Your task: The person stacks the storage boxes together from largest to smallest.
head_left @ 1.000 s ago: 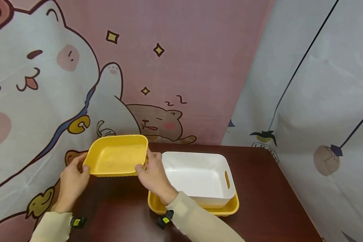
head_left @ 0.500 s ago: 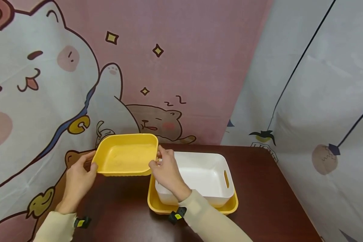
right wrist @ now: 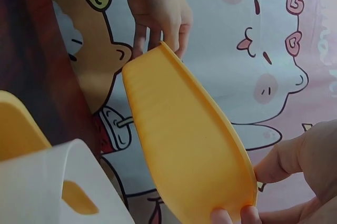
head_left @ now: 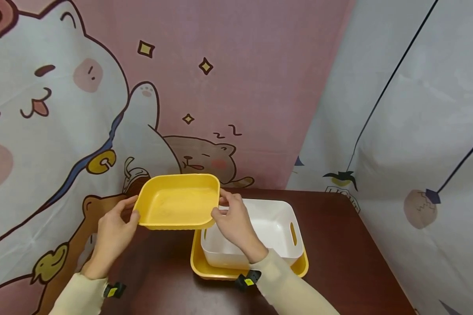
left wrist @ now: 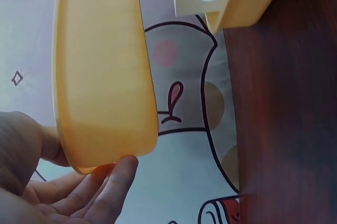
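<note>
A small yellow plastic basin (head_left: 179,201) is held up off the table between both hands, its inside facing me. At its left end my left hand (head_left: 116,232) grips the rim, thumb on the near side and fingers behind. My right hand (head_left: 238,223) pinches the opposite end the same way. In the left wrist view, fingertips (left wrist: 124,174) press under the basin's end. To the right, a white basket (head_left: 270,223) with slotted handles sits inside a larger yellow basin (head_left: 217,272). My right hand and forearm cover part of both.
The dark brown table (head_left: 339,262) carries the nested pair toward its right half. A printed cloth (head_left: 252,87) with cartoon cats hangs behind and along the left. A pale grey cloth (head_left: 398,109) borders the right side.
Both hands have carried the small yellow basin to the right, and it now overlaps the left end of the white basket in the head view. The nested pair stays in place.
</note>
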Demonstrator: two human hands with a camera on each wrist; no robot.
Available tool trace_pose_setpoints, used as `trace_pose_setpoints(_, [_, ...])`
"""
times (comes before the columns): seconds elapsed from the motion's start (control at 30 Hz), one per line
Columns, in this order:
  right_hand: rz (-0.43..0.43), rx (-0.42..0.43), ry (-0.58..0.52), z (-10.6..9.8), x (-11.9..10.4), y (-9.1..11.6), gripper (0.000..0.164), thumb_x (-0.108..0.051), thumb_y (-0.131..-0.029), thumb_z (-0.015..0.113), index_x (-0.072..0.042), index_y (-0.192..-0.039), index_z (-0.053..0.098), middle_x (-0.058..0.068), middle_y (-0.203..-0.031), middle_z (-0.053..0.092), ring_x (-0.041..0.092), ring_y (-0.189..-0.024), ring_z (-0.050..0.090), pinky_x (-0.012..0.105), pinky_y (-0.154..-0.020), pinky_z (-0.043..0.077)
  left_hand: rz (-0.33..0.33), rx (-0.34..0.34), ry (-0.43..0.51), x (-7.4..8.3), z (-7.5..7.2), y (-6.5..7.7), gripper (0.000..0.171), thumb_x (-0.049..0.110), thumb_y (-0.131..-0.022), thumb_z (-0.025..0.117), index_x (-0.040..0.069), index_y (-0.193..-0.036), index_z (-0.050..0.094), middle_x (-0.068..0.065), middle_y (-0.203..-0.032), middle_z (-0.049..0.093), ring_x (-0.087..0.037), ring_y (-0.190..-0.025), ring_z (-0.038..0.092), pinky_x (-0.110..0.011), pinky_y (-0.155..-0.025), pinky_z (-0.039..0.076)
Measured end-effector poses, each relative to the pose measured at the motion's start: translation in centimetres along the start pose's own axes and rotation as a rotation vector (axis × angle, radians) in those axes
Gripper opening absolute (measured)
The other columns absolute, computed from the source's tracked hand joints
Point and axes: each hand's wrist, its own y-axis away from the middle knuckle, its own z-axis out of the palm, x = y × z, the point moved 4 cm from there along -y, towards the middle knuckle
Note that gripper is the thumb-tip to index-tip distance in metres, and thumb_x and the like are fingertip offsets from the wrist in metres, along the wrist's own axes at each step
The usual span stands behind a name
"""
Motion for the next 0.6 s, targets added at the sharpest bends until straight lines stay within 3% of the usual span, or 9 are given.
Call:
trace_pose_setpoints(0.3, [0.012, 0.031, 0.037, -2.4, 1.0, 0.4, 0.062, -0.01, -0.105, 0.073, 0.001, -0.165, 0.061, 0.019, -0.134, 0.065, 0.033, -0.132, 0.075, 0.047, -0.107, 0.07, 0.038, -0.017, 0.03, 1.5, 1.0, 0.3, 0.043, 0.011, -0.111, 0.072, 0.002, -0.153, 0.073, -0.024, -0.127, 0.085, -0.012, -0.072, 0.06, -0.023, -0.053, 0.046])
trace_pose_setpoints(0.47, [0.023, 0.053, 0.035, -3.7, 1.5, 0.8, 0.059, -0.008, -0.105, 0.073, 0.001, -0.163, 0.063, 0.019, -0.132, 0.066, 0.035, -0.134, 0.074, 0.049, -0.109, 0.069, 0.054, -0.053, 0.061, 2.3, 1.7, 0.4, 0.043, 0.011, -0.112, 0.071, 0.002, -0.154, 0.072, -0.025, -0.128, 0.084, -0.011, -0.052, 0.048, -0.024, -0.051, 0.045])
trace_pose_setpoints(0.6, [0.046, 0.063, 0.061, -4.7, 2.0, 1.3, 0.058, -0.009, -0.106, 0.074, 0.0, -0.162, 0.064, 0.018, -0.131, 0.067, 0.036, -0.134, 0.074, 0.051, -0.111, 0.068, 0.062, -0.079, 0.076, 2.9, 2.4, 0.5, 0.044, 0.009, -0.112, 0.072, 0.002, -0.155, 0.071, -0.025, -0.126, 0.084, -0.011, -0.05, 0.045, -0.024, -0.05, 0.044])
